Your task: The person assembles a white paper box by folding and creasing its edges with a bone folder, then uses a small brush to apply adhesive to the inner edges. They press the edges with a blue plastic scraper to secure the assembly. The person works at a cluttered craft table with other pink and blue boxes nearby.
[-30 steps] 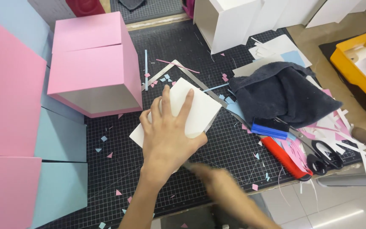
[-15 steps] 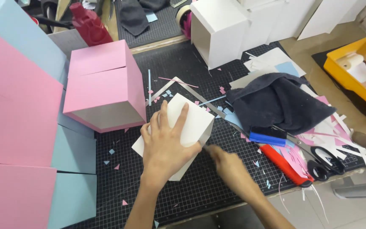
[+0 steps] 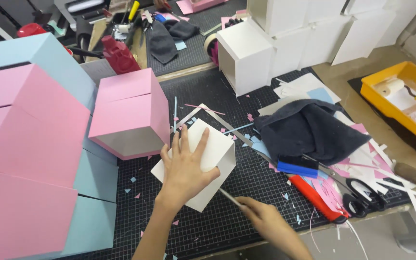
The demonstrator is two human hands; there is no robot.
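White box (image 3: 215, 149): a small cube of plain white card, seen lying tilted on the black gridded cutting mat (image 3: 246, 202) near the front middle of the worktop; its top face and one lower side face are visible, the edges crisp and unmarked.
Left hand (image 3: 185, 166): pressed flat on the top face of the white box, fingers spread and open, the thumb laid along the lower right edge.
Right hand (image 3: 261, 219): closed around a thin pale tool (image 3: 229, 197), whose tip is held against the lower edge of the white box; the kind of tool cannot be told.
Pink box (image 3: 131, 113): a larger cube, set just beside the white box at its upper left, close to the fingertips.
Stacked boxes (image 3: 30, 144): pink and pale blue cubes, ranged along the left edge of the worktop.
Metal ruler (image 3: 232, 130): laid diagonally behind the white box, partly covered by it.
Dark cloth (image 3: 309, 130): heaped to the right, over paper offcuts.
Blue block (image 3: 297, 168): placed just below the dark cloth.
Red-handled cutter (image 3: 316, 200): laid at the right front of the mat, near the scissors (image 3: 357, 192).
White cubes (image 3: 285, 33): grouped at the far side.
Yellow tray (image 3: 403, 101): seen at the far right, holding a paint roller.
Scraps: small pink and blue paper pieces, scattered over the mat.
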